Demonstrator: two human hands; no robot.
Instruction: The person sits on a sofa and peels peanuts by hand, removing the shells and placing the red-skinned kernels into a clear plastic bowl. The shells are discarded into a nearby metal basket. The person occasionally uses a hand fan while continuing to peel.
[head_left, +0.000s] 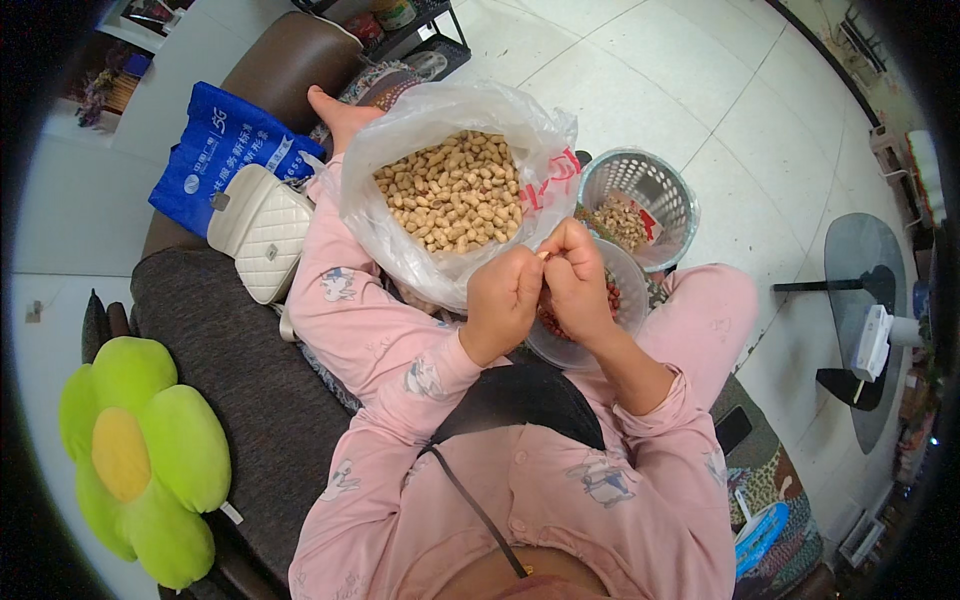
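Observation:
My left hand (504, 300) and my right hand (576, 283) meet fingertip to fingertip, pinching a small pale peanut (542, 256) between them. Below them, a clear plastic bowl (634, 289) holds red-skinned peanut kernels (613, 298), partly hidden by my right hand. Beyond my left hand, an open white plastic bag (442, 107) is full of unshelled peanuts (454, 191). Behind the bowl, a perforated waste basket (664, 180) holds broken peanut shells (619, 221).
On the sofa (247, 360) at left are a green flower cushion (154, 450), a white quilted handbag (270, 240) and a blue bag (217, 150). A phone (733, 430) lies at right. A glass table (862, 255) stands on the tiled floor.

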